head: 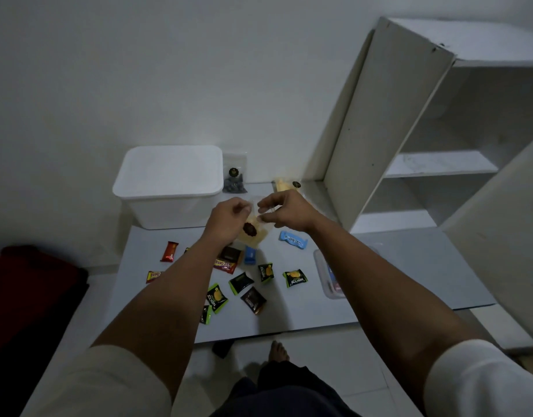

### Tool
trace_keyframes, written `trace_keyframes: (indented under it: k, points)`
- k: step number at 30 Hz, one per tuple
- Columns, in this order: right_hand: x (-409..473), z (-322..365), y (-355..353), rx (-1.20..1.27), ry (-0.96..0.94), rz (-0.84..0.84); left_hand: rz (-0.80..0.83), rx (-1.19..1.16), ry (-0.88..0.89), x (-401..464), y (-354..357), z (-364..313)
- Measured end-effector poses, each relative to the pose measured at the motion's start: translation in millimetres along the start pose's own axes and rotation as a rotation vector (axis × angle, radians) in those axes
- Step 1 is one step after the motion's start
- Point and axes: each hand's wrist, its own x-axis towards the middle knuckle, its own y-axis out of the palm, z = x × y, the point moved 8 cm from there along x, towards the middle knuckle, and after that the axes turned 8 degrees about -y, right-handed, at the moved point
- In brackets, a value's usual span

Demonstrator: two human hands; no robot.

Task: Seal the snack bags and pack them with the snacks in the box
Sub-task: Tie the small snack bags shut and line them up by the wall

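Both hands up over table [394, 266], mid-frame. Left hand [227, 218] & right hand [284, 210] each pinch top edge of a clear snack bag [256, 233] w/ yellowish contents and a dark round label; bag hangs between them, above the table, lower part tilted toward 7 o'clock. Whether the top is sealed: cannot tell, too blurred.

White box [169, 185], lid on, sits at 10 o'clock from hands, at table's far edge against wall. Just beside it at 3 o'clock: a clear bag of dark snacks [234, 183], upright against wall. Another yellowish bag [284, 185] at 12 o'clock from right hand, partly hidden behind it.

Loose wrapped snacks scattered on table below hands: red bar [169, 251] at 8 o'clock, blue pack [293, 238] at 4 o'clock, small blue one [249, 256], several black-green packs [294, 277] toward 6 o'clock, a dark brown pack [253, 300] near those. Clear plastic container [327, 275] at table's right side, part hidden by right forearm.

White shelf unit [409, 145] at 2 o'clock. Red item [24, 290] on floor at 8 o'clock.
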Motion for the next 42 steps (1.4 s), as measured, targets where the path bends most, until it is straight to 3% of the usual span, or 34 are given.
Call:
trace_keyframes:
  k: [9, 14, 34, 42]
  points:
    - [-7.2, -6.7, -8.7, 0.223, 0.068, -0.072, 0.01, -0.111, -0.085, 0.8, -3.4, -2.5]
    - [-8.8, -9.1, -9.6, 0.297, 0.107, -0.048, 0.023, -0.138, -0.019, -4.5, -5.3, -17.3]
    - [-4.3, 0.4, -17.4, 0.346, 0.132, 0.01, 0.103, -0.11, 0.051, -12.4, -4.6, -41.3]
    - [-3.0, 6.1, -13.1, 0.355, 0.133, 0.057, 0.165, -0.155, -0.002, -14.8, 2.4, -37.9]
